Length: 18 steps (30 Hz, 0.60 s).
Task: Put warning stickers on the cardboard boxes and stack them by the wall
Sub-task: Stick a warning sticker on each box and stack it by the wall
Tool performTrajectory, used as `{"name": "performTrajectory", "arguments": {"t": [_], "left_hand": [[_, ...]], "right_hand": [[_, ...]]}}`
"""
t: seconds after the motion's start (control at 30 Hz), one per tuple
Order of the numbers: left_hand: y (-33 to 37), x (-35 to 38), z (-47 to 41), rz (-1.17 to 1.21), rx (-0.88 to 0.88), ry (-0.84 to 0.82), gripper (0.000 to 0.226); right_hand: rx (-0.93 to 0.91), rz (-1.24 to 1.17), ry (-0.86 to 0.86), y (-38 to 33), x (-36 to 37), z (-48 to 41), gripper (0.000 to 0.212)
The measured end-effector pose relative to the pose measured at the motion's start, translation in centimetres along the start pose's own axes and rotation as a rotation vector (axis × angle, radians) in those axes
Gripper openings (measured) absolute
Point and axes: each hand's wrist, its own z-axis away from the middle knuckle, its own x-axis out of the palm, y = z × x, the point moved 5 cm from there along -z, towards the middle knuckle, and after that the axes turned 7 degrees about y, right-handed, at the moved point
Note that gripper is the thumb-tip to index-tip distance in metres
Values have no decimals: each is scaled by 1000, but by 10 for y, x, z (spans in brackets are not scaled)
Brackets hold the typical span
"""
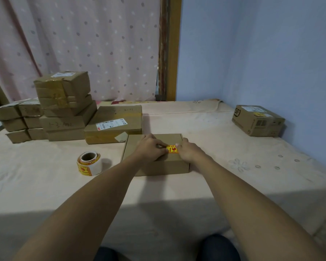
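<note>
A flat brown cardboard box (169, 166) lies in front of me on the beige bed sheet. A yellow and red warning sticker (172, 149) sits on its lid. My left hand (151, 148) presses on the sticker's left edge with curled fingers. My right hand (186, 150) touches its right edge with the fingertips. A roll of warning stickers (88, 163) stands on the sheet to the left of the box. One box (258, 120) bearing a yellow sticker rests by the blue wall at the right.
Several stacked cardboard boxes (64, 108) stand at the back left, with a large flat parcel (114, 124) just behind the box under my hands. A dotted pink curtain (83, 44) hangs behind. My knees (218, 247) show at the bottom.
</note>
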Motion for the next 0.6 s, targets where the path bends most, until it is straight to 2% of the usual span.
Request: {"name": "performTrajectory", "arguments": {"t": [0.13, 0.33, 0.47, 0.53, 0.6], "left_hand": [[5, -2, 3, -25, -7, -10, 33], [11, -6, 9, -68, -12, -9, 34], [6, -16, 17, 17, -22, -53, 35], [-8, -28, 24, 28, -74, -7, 33], [-27, -47, 34, -55, -135, 125, 33]], "right_hand": [[-2, -120, 40, 6, -1, 5, 45], [70, -350, 53, 12, 6, 13, 57], [98, -362, 40, 13, 5, 13, 52], [108, -349, 47, 13, 4, 15, 46], [133, -337, 57, 12, 2, 19, 43]]}}
